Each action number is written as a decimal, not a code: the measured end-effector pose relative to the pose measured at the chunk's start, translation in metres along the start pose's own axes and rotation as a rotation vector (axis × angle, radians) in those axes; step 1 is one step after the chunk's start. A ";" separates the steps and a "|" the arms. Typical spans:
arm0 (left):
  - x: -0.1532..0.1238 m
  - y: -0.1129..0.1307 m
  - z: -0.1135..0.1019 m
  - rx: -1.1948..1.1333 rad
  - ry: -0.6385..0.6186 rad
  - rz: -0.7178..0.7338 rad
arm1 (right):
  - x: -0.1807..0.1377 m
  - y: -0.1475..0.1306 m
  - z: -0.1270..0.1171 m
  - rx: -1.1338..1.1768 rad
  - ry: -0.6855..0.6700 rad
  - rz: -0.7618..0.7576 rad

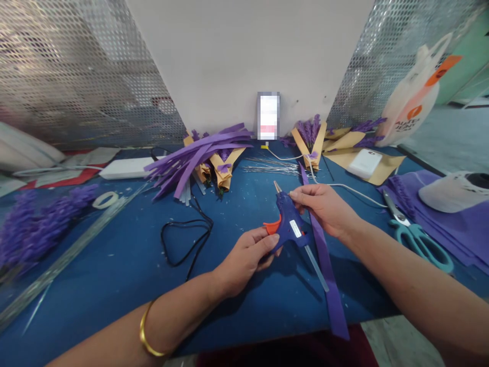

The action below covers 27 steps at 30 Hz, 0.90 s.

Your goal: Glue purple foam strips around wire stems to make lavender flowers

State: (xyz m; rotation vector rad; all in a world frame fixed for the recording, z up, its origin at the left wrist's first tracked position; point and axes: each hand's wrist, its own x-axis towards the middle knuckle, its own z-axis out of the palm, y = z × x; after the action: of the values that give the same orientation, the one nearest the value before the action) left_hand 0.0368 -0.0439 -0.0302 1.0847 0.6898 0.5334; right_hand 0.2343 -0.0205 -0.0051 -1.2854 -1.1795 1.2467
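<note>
A blue hot glue gun (287,220) with an orange trigger lies tilted over the blue table (126,265), nozzle pointing away, a clear glue stick sticking out of its back. My left hand (248,257) grips its handle with a finger by the trigger. My right hand (323,206) pinches the gun's barrel near the front. A long purple paper strip (324,265) runs along the table under the gun and my right hand.
A bundle of purple strips (198,153) and paper-wrapped purple flowers (310,135) lie at the back. Thin wires (267,165) lie mid-table. A black cord (187,234) loops left. Teal scissors (416,237), purple sheets and a tape roll (456,191) sit right. Purple flowers (34,224) lie left.
</note>
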 end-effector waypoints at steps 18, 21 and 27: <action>0.001 -0.002 0.004 0.065 0.045 -0.001 | -0.004 0.002 0.009 -0.115 0.168 -0.124; 0.000 -0.002 0.004 0.072 0.053 0.004 | -0.004 0.004 0.010 -0.173 0.122 -0.151; 0.001 -0.001 0.001 0.048 0.030 0.002 | -0.006 0.002 0.013 -0.205 0.063 -0.207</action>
State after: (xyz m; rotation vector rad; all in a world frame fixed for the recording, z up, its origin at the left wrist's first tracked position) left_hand 0.0388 -0.0442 -0.0311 1.1245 0.7307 0.5380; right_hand 0.2211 -0.0265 -0.0071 -1.3027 -1.3841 0.9474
